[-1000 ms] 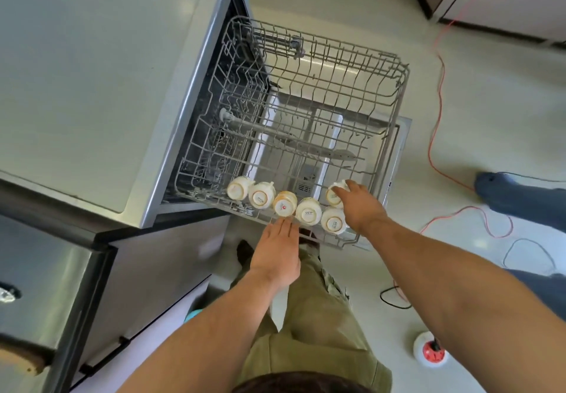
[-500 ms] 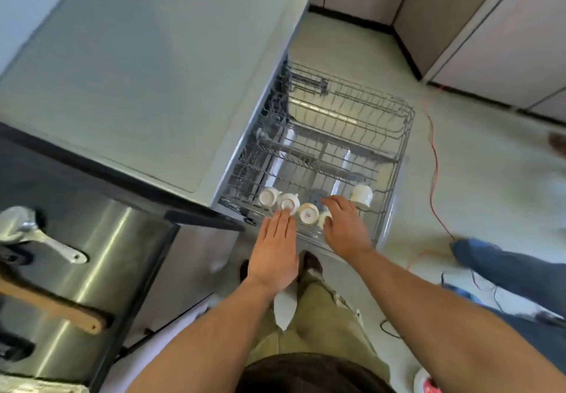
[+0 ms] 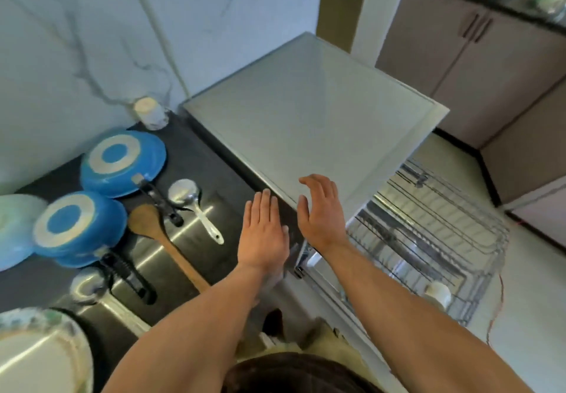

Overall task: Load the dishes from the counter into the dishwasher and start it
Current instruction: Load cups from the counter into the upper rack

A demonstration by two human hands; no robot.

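Note:
My left hand (image 3: 264, 233) and my right hand (image 3: 321, 212) hover empty with straight fingers over the near corner of the grey dishwasher top (image 3: 309, 110). The wire rack (image 3: 435, 239) is pulled out at the right, with one white cup (image 3: 437, 293) showing in it beyond my right forearm. On the dark counter (image 3: 208, 166) to the left lie two upside-down blue pans (image 3: 122, 159) (image 3: 76, 227), a wooden spatula (image 3: 159, 239), a metal spoon with a white handle (image 3: 193, 205), and a patterned plate (image 3: 39, 353) at the bottom left.
A white jar (image 3: 150, 112) stands against the marble wall at the back of the counter. Another metal ladle (image 3: 88, 285) lies near the plate. Brown cabinets (image 3: 477, 49) line the far right. An orange cable (image 3: 497, 307) runs on the floor beside the rack.
Both hands have left the cups in the rack and risen up and left to the dishwasher's top corner. The view swung left, bringing the counter with pans and utensils into sight.

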